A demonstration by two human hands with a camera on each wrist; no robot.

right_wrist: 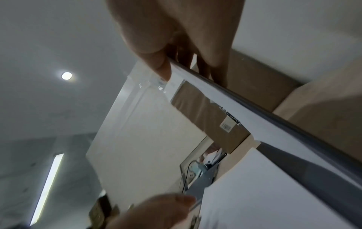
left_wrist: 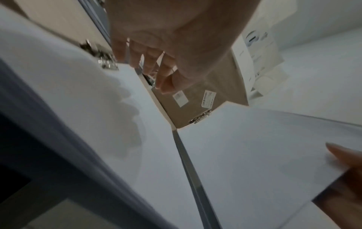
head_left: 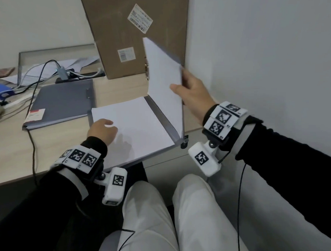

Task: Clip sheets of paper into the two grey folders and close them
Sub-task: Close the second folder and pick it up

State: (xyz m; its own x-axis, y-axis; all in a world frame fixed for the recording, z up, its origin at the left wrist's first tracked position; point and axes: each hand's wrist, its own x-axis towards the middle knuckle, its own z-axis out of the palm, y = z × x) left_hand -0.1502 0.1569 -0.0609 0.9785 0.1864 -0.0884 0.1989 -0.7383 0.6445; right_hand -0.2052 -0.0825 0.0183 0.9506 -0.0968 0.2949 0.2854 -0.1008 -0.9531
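One grey folder (head_left: pixel 160 114) lies open at the desk's front edge. Its left half is flat and covered by a white sheet (head_left: pixel 134 126). Its right cover (head_left: pixel 163 73) stands raised, white paper against its inner face, with a metal clip (head_left: pixel 146 67) at its far edge. My right hand (head_left: pixel 179 79) pinches that cover's outer edge, thumb (right_wrist: pixel 156 62) on the paper side and fingers behind. My left hand (head_left: pixel 103 129) sits on the flat sheet's left part, fingers (left_wrist: pixel 156 66) loosely curled and holding nothing. The second grey folder (head_left: pixel 62 102) lies closed to the left.
A tall cardboard box (head_left: pixel 135 32) leans at the back, just behind the raised cover. The wall (head_left: pixel 252 47) is close on the right. Cables (head_left: pixel 37 79), an adapter and loose items crowd the desk's back left. My knees are under the desk edge.
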